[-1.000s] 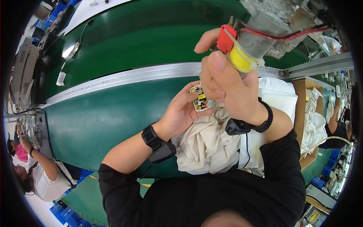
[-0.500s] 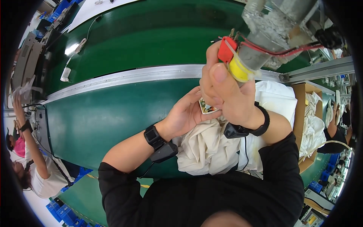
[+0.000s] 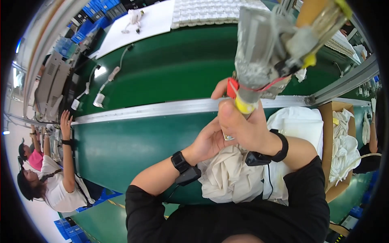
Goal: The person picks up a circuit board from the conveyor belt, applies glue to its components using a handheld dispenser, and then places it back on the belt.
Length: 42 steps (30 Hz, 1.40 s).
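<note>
My right hand [image 3: 245, 129] is clenched around the lower end of a hanging power screwdriver [image 3: 259, 60] with a red and a yellow part near its tip. The tool points down at a small part [image 3: 227, 137] that my left hand [image 3: 206, 142] holds from below, fingers curled around it. The two hands touch each other over a crumpled white cloth [image 3: 229, 180] at the near edge of the green conveyor belt [image 3: 133, 141]. Most of the small part is hidden between the hands.
A metal rail [image 3: 162, 108] splits the belt. White adapters with cables [image 3: 99, 98] lie on the far lane, with a white tray of parts [image 3: 210, 12] beyond. A cardboard box of white cloths [image 3: 342, 141] stands at right. Co-workers [image 3: 48, 178] sit at left.
My right hand has brought the screwdriver tip down onto the part in my left hand. The view has tilted, so more of the tool body shows. A co-worker at left has raised an arm.
</note>
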Tool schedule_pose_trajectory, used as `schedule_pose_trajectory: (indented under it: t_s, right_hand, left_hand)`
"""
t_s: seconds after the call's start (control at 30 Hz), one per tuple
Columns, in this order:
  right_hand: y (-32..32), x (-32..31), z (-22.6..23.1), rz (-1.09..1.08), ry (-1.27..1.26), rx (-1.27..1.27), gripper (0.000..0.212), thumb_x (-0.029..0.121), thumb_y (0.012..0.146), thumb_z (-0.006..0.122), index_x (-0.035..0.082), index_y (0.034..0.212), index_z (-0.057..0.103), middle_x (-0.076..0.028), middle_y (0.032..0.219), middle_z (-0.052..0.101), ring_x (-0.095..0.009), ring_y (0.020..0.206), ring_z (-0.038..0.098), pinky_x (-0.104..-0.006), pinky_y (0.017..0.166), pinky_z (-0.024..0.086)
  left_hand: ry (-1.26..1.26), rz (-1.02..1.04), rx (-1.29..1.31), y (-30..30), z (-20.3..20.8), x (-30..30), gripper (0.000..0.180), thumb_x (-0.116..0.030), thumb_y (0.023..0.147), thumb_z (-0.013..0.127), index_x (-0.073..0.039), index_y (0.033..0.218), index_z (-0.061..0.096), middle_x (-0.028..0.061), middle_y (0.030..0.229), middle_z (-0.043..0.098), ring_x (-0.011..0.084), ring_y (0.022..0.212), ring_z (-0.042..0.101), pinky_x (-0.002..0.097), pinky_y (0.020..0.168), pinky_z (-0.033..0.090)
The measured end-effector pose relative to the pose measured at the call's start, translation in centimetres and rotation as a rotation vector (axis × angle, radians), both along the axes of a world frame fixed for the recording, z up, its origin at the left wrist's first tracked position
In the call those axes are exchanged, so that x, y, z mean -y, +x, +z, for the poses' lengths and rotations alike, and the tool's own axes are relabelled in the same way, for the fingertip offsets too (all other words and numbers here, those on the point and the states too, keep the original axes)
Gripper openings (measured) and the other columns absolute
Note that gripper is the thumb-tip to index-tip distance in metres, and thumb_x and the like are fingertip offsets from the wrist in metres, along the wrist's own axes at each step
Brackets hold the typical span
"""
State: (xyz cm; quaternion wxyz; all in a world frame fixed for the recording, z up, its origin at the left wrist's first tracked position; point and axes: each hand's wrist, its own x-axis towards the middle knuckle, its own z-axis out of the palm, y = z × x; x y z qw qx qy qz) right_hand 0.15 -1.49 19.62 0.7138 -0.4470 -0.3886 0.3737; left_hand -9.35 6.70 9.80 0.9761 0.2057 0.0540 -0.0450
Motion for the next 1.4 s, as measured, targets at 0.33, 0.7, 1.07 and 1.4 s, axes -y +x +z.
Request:
schedule_pose_trajectory:
  t_s: [0.33,0.7,1.07,1.4]
  right_hand:
    - [-0.6,-0.4,0.1,0.0,-0.049,0.001,0.029,0.026,0.091,0.051,0.002,0.103,0.041,0.006,0.055,0.037,-0.001,0.045,0.031,-0.0191,0.042,0.025]
    - [-1.9,-1.1,0.7,0.026,-0.043,0.024,0.025,0.023,0.091,0.052,0.002,0.101,0.041,0.006,0.054,0.037,-0.001,0.045,0.031,-0.0188,0.042,0.025]
    - [-1.9,-1.6,0.1,0.009,-0.013,0.06,0.025,0.022,0.091,0.052,0.001,0.099,0.041,0.006,0.054,0.036,-0.001,0.045,0.03,-0.0189,0.042,0.025]
    - [-2.0,-2.0,0.5,-0.013,-0.047,0.035,0.024,0.022,0.091,0.051,0.001,0.098,0.041,0.006,0.054,0.035,-0.001,0.044,0.029,-0.0184,0.04,0.024]
  left_hand:
    - [1.271,0.273,0.139,9.5,0.3,-8.2,0.05,-0.027,0.084,0.053,-0.001,0.125,0.038,0.014,0.109,0.05,0.0283,0.099,0.054,0.036,0.087,0.044]
    - [2.256,0.668,-0.034,4.3,-0.1,-17.8,0.051,-0.023,0.079,0.061,0.007,0.116,0.043,0.0256,0.114,0.05,0.0381,0.108,0.047,0.0408,0.092,0.04]
    - [2.769,0.706,-1.233,-15.0,-1.4,-33.6,0.037,-0.016,0.073,0.059,-0.003,0.106,0.048,0.0177,0.107,0.052,0.0367,0.109,0.045,0.043,0.086,0.043]
    - [2.271,0.701,-1.035,-6.9,3.8,-27.9,0.029,-0.021,0.079,0.058,-0.004,0.099,0.046,0.0203,0.099,0.059,0.0371,0.088,0.058,0.0428,0.069,0.048]
